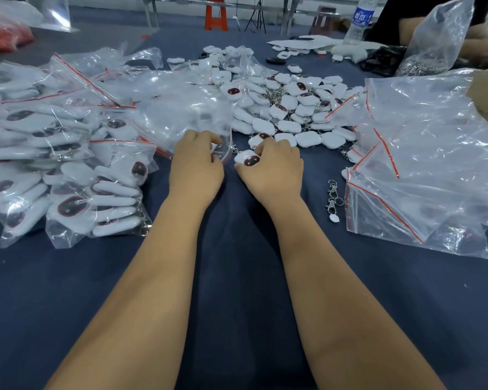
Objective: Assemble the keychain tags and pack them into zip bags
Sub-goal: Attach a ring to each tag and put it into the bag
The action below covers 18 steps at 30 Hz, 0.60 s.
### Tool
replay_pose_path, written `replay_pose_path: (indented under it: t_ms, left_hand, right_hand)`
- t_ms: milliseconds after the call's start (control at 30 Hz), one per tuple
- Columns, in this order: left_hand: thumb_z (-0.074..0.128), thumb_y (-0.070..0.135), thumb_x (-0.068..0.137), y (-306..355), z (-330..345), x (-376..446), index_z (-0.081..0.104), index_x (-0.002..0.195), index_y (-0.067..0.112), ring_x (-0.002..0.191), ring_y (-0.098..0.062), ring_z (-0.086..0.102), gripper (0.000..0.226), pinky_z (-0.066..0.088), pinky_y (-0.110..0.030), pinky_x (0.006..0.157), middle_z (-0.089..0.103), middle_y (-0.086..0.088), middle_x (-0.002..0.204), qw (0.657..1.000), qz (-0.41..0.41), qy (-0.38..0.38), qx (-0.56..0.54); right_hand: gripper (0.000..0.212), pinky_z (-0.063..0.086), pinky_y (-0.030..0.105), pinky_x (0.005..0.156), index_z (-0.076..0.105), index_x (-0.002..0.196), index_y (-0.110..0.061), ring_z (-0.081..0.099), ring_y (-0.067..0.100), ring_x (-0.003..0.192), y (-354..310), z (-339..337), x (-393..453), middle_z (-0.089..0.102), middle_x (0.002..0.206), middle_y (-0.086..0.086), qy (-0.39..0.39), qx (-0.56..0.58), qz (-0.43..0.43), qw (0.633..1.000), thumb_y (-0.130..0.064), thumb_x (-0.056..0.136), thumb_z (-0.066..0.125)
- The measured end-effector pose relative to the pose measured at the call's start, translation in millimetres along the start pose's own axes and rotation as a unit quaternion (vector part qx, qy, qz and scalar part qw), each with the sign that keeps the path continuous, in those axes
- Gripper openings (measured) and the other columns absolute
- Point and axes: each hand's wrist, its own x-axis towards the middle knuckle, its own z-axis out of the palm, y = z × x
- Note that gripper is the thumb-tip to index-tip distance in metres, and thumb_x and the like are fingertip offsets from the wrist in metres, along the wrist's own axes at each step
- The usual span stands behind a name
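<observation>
Bare dark-blue tablecloth (237, 277) fills the near side, open room between both forearms. Left hand (196, 161) pinches the mouth of an empty zip bag (181, 114). Right hand (273, 164) grips 1 white tag (248, 159), just right of that bag. Beyond the tag: loose tag pile (290, 108). Left of it: packed zip bags (68, 170) holding several tags each. Right of it: empty bag stack (423, 170), 2 spare clasps (333, 198) at its near edge.
</observation>
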Motion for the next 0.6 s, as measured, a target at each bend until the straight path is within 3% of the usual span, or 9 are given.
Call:
replay_pose_path:
  t_ms: [167, 333, 433, 500, 600]
  left_hand:
    - [0.054, 0.005, 0.088, -2.4, 1.0, 1.3, 0.054, 0.133, 0.015, 0.114, -0.027, 0.051, 0.046, 0.034, -0.025, 0.085, 0.049, -0.01, 0.128, 0.999, -0.026, -0.023, 0.003]
    - [0.053, 0.003, 0.09, -2.8, 2.0, 3.8, 0.046, 0.141, 0.016, 0.115, -0.031, 0.051, 0.053, 0.039, -0.032, 0.093, 0.046, -0.014, 0.133, 0.997, -0.027, -0.068, -0.003]
    - [0.053, 0.004, 0.089, -2.3, 2.2, 2.9, 0.049, 0.138, 0.019, 0.11, -0.03, 0.053, 0.051, 0.04, -0.033, 0.086, 0.049, -0.013, 0.128, 0.997, -0.024, -0.068, 0.002]
    - [0.054, 0.005, 0.089, -2.2, 2.3, 2.4, 0.052, 0.135, 0.02, 0.107, -0.029, 0.054, 0.049, 0.04, -0.032, 0.085, 0.051, -0.012, 0.125, 0.998, -0.024, -0.063, 0.002]
    - [0.055, 0.006, 0.088, -1.7, 2.2, 2.4, 0.055, 0.132, 0.023, 0.104, -0.028, 0.055, 0.048, 0.04, -0.031, 0.082, 0.053, -0.011, 0.121, 0.998, -0.024, -0.066, -0.001]
  right_hand:
    - [0.032, 0.044, 0.032, 0.07, 0.046, 0.111, -0.017, 0.057, 0.026, 0.09, -0.1, -6.2, 0.3, 0.061, 0.093, 0.001, -0.017, 0.234, 0.045, 0.971, -0.015, 0.083, 0.059]
    - [0.021, 0.041, 0.015, 0.054, 0.059, 0.086, -0.025, 0.045, 0.001, 0.056, -4.6, -12.3, -1.8, 0.053, 0.065, -0.014, 0.0, 0.483, 0.083, 0.871, -0.005, 0.083, 0.062]
    - [0.024, 0.039, 0.017, 0.056, 0.06, 0.072, -0.017, 0.043, 0.006, 0.059, -8.5, -15.4, -1.2, 0.051, 0.063, -0.008, -0.027, 0.581, 0.075, 0.81, 0.002, 0.085, 0.057]
    - [0.02, 0.044, 0.026, 0.069, 0.065, 0.08, -0.006, 0.051, 0.015, 0.073, -11.1, -16.5, -1.4, 0.058, 0.074, 0.004, -0.063, 0.628, 0.074, 0.773, 0.006, 0.085, 0.05]
    - [0.022, 0.049, 0.028, 0.066, 0.064, 0.088, 0.003, 0.056, 0.024, 0.076, -14.4, -18.4, -3.7, 0.063, 0.084, 0.015, -0.101, 0.632, 0.057, 0.766, 0.007, 0.085, 0.043]
